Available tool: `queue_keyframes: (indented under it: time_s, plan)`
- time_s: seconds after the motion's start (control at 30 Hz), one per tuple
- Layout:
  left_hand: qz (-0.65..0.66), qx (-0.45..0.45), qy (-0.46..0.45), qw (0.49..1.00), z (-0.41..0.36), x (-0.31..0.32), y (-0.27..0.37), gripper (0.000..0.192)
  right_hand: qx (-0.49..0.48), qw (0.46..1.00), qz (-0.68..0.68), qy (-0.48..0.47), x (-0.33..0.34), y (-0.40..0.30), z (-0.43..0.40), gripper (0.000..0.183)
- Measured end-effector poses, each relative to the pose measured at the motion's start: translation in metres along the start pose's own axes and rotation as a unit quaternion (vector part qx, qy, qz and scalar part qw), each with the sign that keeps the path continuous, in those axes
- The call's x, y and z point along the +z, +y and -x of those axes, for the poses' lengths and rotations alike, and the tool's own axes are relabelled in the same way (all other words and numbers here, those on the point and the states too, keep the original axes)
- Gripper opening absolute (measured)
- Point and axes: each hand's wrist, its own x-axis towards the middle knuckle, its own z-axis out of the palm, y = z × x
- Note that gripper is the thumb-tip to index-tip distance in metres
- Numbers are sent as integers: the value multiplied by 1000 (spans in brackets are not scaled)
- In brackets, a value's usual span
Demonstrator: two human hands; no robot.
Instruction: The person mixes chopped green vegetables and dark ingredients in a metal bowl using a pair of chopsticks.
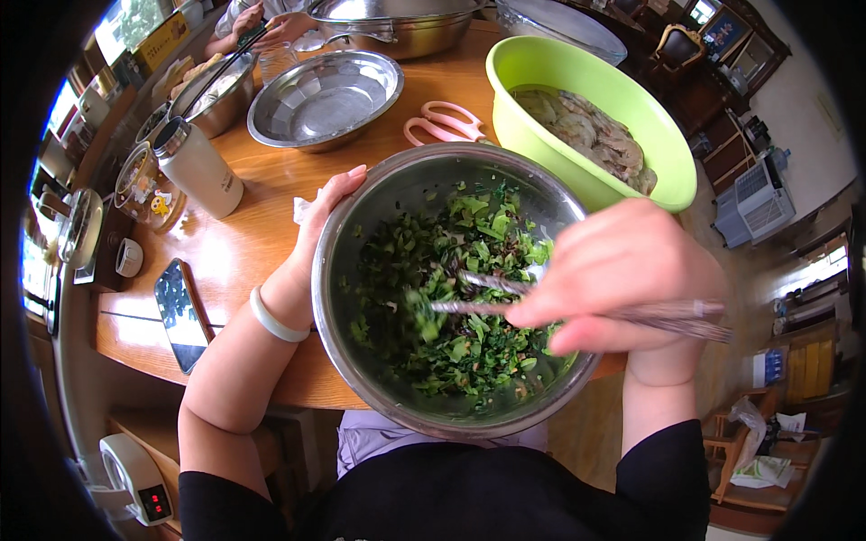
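A large stainless steel mixing bowl (338, 365) juts over the table's near edge, tilted towards me. Chopped green leaves mixed with dark bits (467, 351) cover its bottom. Gripping the bowl's left rim is my left hand (325, 209), thumb on top and a pale bangle (274, 318) on the wrist. Above the bowl's right side, my right hand (616, 270), blurred, holds a pair of patterned chopsticks (473, 308). Their tips are down in the greens, with some leaves around them.
Beyond the bowl stand a lime green basin (504, 128) of raw shrimp (588, 128), pink-handled scissors (446, 125) and a steel basin (325, 101). To the left are a white bottle (203, 172), a glass jar (152, 193) and a phone (183, 314). Another person's hands (267, 27) show at the far side.
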Motion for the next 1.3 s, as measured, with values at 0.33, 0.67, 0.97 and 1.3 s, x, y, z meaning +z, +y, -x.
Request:
queue_keyframes:
  time_s: [0.33,0.67,0.97,1.3]
  plan:
    - [-15,13,-12,1000,1,-8,2,37,-62,987,-38,-145,-48,-36,18,39]
    - [-7,4,-18,1000,1,-6,3,36,110,981,-121,108,-3,-6,1,26]
    - [30,-17,-38,999,-10,-22,2,47,185,961,1,206,-31,-14,8,19]
    - [3,-13,-40,999,3,-1,5,36,96,989,57,97,4,-4,-6,26]
